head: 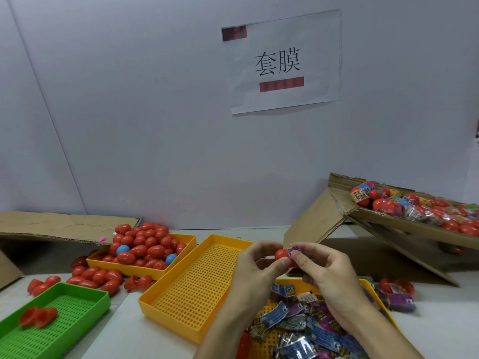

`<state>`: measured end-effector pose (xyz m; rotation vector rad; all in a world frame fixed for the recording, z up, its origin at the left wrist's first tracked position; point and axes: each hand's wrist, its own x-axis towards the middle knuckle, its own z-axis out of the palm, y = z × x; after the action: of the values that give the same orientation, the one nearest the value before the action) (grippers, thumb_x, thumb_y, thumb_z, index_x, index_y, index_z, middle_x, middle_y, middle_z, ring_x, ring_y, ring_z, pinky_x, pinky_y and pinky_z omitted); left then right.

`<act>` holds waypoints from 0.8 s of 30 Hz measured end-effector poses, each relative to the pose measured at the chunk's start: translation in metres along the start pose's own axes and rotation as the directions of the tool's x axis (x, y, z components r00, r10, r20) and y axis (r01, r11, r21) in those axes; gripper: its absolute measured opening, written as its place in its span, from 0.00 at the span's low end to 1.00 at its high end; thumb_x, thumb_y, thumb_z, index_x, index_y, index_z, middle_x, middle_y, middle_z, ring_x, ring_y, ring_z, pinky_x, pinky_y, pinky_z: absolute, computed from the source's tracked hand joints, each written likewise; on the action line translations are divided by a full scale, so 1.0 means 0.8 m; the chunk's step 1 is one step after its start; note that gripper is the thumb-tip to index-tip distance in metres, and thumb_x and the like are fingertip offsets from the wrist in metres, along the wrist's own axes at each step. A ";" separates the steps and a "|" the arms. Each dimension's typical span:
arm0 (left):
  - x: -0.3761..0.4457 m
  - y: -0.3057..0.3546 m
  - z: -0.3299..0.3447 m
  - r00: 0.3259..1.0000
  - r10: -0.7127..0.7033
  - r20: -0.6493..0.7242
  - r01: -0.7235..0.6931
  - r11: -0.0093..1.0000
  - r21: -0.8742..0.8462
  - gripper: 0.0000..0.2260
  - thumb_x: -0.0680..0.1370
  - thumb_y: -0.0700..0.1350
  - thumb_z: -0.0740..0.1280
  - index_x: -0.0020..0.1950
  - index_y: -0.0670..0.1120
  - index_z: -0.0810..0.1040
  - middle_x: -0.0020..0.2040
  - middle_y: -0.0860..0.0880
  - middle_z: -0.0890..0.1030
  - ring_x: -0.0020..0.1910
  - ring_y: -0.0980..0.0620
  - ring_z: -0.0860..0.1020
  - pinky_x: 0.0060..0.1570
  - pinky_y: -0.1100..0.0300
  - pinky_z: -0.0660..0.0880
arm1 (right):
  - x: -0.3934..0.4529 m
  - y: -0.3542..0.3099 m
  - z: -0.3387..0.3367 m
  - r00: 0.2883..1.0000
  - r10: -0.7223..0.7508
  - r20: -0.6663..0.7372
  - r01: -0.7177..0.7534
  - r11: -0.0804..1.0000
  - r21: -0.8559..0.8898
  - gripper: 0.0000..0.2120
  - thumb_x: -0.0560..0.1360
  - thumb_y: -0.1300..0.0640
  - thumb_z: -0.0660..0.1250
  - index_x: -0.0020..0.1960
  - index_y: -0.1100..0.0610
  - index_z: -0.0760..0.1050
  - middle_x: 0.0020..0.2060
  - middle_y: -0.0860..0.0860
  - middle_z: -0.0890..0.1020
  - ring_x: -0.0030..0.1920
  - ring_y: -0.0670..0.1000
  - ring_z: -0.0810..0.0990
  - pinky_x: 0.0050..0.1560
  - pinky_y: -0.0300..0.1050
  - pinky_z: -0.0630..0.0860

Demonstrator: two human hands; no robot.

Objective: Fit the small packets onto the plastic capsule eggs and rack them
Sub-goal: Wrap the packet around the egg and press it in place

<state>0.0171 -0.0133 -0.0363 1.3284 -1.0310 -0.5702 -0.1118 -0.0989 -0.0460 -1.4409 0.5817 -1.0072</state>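
Observation:
My left hand (255,268) pinches a red capsule egg (281,254) between thumb and fingers, held above the table. My right hand (328,270) pinches a small purple packet (295,250) that sits against the egg's right end. Below the hands an orange tray (381,301) holds a heap of blue and purple packets (305,330). An empty orange perforated tray (191,294) lies just left of my hands. Farther left, another orange tray (145,270) is piled with red eggs (145,244) and two blue ones.
A green perforated tray (59,330) at the front left holds red egg halves. Loose red eggs (96,277) lie on the table beside it. A tilted cardboard box (404,226) at the right holds wrapped eggs. Flat cardboard (59,225) lies at the back left. A paper sign (282,63) hangs on the wall.

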 end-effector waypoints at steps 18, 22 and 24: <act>-0.002 0.002 0.009 1.000 0.004 0.017 -0.001 0.987 -0.160 0.04 0.79 0.42 0.70 0.51 0.46 0.83 0.47 0.46 0.85 0.51 0.48 0.84 0.49 0.56 0.82 | -0.003 -0.003 0.001 0.996 -0.076 0.038 0.080 0.990 -0.119 0.16 0.67 0.44 0.71 0.51 0.50 0.84 0.43 0.46 0.87 0.46 0.45 0.84 0.40 0.37 0.79; -0.001 0.001 0.012 0.998 -0.057 -0.028 0.049 0.971 -0.236 0.03 0.78 0.38 0.69 0.49 0.43 0.83 0.45 0.44 0.85 0.50 0.46 0.85 0.45 0.58 0.82 | -0.004 -0.001 0.004 0.992 -0.124 0.036 0.129 0.972 -0.197 0.12 0.70 0.48 0.73 0.52 0.49 0.83 0.44 0.45 0.86 0.49 0.44 0.84 0.50 0.44 0.82; 0.000 0.000 0.012 0.994 -0.089 -0.068 0.067 0.958 -0.279 0.03 0.78 0.39 0.69 0.49 0.41 0.82 0.46 0.42 0.85 0.49 0.45 0.85 0.45 0.57 0.82 | -0.004 0.000 0.007 0.988 -0.156 0.020 0.156 0.954 -0.256 0.13 0.71 0.51 0.75 0.55 0.47 0.80 0.46 0.44 0.85 0.50 0.41 0.82 0.51 0.43 0.81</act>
<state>0.0091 -0.0182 -0.0367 1.1384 -0.8030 -0.6884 -0.1085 -0.0934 -0.0464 -1.7377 0.6232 -1.0847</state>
